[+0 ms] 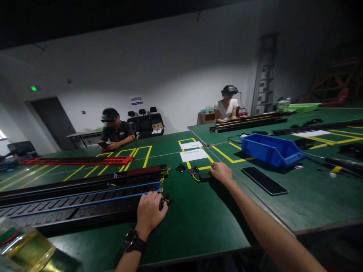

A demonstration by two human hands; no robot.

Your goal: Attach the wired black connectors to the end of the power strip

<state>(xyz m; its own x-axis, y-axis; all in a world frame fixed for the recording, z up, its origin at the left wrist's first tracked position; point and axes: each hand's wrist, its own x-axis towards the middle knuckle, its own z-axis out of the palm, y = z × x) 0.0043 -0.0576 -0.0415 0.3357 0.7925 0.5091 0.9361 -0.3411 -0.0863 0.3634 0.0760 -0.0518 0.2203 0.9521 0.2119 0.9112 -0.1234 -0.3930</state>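
Two bare hands work over a green bench point(198, 226). The left hand point(150, 210), below a wrist with a black watch point(132, 241), is curled with thumb and fingers closed around a small dark part point(166, 202), much of it hidden by the grip, just beside the near end of a long black panel point(93, 207) dotted with red. The right hand point(221, 173) reaches farther forward, its fingers bent at the end of a black block point(204, 176) on the bench; whether it pinches the block or only touches it, I cannot tell. A yellow lead point(195, 177) shows between the block and a small black bracket point(193, 170), with a flat black piece point(180, 168) to its left. White sheets point(194, 156) lie beyond, near yellow tape lines. Right of the right hand are a phone point(265, 180) and a blue bin point(263, 149). A red frame point(76, 160) lies past the panel, and a bottle of yellow liquid point(31, 249) is at lower left. Two other people sit across the room, both looking downward.
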